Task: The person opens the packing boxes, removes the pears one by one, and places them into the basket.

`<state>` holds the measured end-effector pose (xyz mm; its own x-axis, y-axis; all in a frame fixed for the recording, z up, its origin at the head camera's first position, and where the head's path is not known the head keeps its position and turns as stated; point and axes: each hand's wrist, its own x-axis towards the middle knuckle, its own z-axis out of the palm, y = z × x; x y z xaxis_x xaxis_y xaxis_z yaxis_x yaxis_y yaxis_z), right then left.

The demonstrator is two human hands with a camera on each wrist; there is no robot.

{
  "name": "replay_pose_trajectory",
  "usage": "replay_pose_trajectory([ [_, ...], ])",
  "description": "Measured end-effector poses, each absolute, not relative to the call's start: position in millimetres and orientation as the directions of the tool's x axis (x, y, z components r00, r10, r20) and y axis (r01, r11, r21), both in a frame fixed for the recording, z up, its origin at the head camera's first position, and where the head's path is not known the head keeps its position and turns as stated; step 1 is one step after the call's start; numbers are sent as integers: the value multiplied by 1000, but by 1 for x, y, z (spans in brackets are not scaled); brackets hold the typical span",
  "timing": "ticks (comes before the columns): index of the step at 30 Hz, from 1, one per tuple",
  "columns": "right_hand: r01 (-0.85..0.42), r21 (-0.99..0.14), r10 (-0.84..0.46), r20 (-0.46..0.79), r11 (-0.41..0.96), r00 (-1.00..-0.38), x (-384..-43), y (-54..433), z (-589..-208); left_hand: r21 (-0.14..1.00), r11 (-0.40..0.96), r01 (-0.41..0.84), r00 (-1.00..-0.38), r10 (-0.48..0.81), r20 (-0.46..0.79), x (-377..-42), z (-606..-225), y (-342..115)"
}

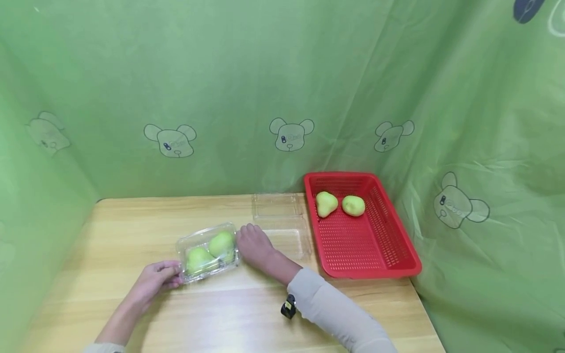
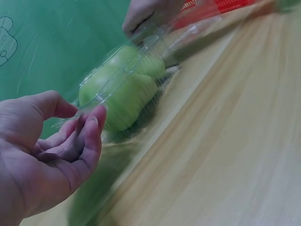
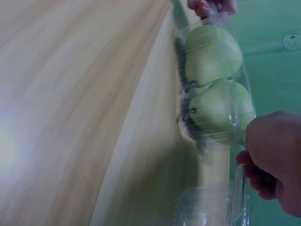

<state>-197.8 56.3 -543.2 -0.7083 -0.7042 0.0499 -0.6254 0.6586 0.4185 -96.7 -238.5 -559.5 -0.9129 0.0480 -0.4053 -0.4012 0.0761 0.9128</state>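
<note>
A clear plastic clamshell box (image 1: 207, 275) with its lid over two green pears (image 1: 199, 260) lies left of the table's middle. At its left end my left hand (image 1: 161, 275) pinches the edge between thumb and fingers; the left wrist view shows this hand (image 2: 56, 150) close up. My right hand (image 1: 256, 247) holds the opposite end, its fingers curled at the rim. In the right wrist view the pears (image 3: 214, 56) lie side by side, dark stems toward the table, with the right hand (image 3: 277, 160) at the near end.
Behind my right hand, another clear clamshell box (image 1: 282, 230) lies opened out on the wooden table (image 1: 220, 314). To its right stands a red plastic basket (image 1: 353, 250) with two more pears (image 1: 326, 204) inside. Green curtains (image 1: 229, 98) enclose the back and sides.
</note>
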Motion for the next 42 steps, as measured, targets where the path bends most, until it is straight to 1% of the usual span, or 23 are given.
replay_pose_trajectory([
  [6, -646, 278, -697, 148, 711, -702, -197, 55, -535, 902, 33, -430, -902, 35, -431, -96, -561, -237],
  [8, -644, 211, -676, 164, 735, -718, -196, 54, -532, 901, 22, -433, -901, 29, -433, -95, -560, -235],
  [11, -620, 20, -616, 146, 784, -774, -194, 54, -527, 901, 8, -434, -900, 25, -434, -93, -560, -233],
  [14, -560, -191, -548, 113, 806, -829, -194, 52, -525, 901, 2, -434, -901, 20, -434, -92, -560, -232],
  [15, -536, -245, -528, 102, 808, -843, -194, 52, -524, 902, 0, -433, -901, 19, -433, -91, -560, -231],
  [19, -440, -417, -463, 51, 796, -885, -193, 50, -519, 902, -16, -432, -902, 24, -432, -91, -561, -228],
  [22, -374, -513, -426, 18, 773, -905, -192, 48, -516, 900, -31, -435, -900, 29, -434, -90, -561, -226],
  [25, -326, -579, -399, 1, 747, -917, -190, 47, -515, 897, -43, -439, -898, 32, -438, -88, -561, -225],
  [28, -292, -615, -381, -14, 733, -925, -189, 46, -514, 894, -61, -444, -896, 29, -443, -86, -562, -223],
  [35, -249, -632, -329, -10, 734, -944, -186, 44, -512, 888, -96, -449, -893, 18, -449, -86, -564, -217],
  [37, -232, -653, -312, -7, 721, -950, -185, 42, -513, 884, -105, -456, -889, 8, -458, -85, -565, -215],
  [42, -158, -716, -274, -48, 680, -961, -184, 37, -516, 881, -134, -454, -889, 13, -457, -83, -566, -211],
])
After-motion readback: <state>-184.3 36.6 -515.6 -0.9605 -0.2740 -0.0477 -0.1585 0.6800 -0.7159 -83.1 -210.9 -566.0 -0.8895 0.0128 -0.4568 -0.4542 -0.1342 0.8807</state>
